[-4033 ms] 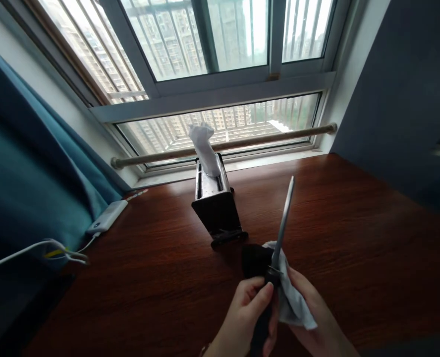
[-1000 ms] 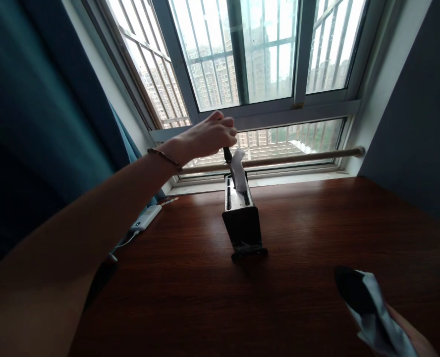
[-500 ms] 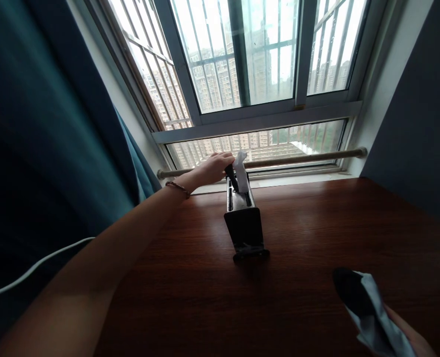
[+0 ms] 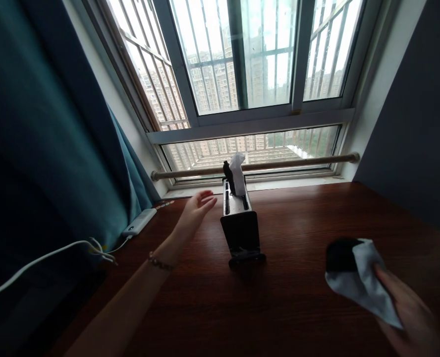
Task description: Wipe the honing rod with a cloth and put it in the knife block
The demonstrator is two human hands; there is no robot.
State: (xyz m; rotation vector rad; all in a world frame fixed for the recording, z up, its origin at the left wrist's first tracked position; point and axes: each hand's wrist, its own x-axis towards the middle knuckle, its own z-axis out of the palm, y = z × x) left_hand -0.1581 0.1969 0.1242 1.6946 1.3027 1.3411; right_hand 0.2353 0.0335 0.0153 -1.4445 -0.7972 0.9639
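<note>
A dark metal knife block [image 4: 240, 225] stands on the wooden table [image 4: 298, 297] near the window. A black handle [image 4: 227, 174] of the sharpening steel sticks out of its top, beside a white cloth-wrapped item [image 4: 238, 172]. My left hand [image 4: 197, 207] hovers just left of the block, fingers spread, holding nothing. At the lower right, my right hand [image 4: 409, 307] lies on a white and black cloth [image 4: 357, 275] on the table, fingers pressed on it.
A white power bank [image 4: 138, 222] with a white cable [image 4: 56, 253] lies at the table's left edge by the teal curtain [image 4: 49, 148]. A wooden rail [image 4: 279, 164] runs along the window sill. A dark wall closes the right side.
My left hand pushed the steel down into the block, let go of its handle and drew back to the left. My right hand brought the cloth down onto the table.
</note>
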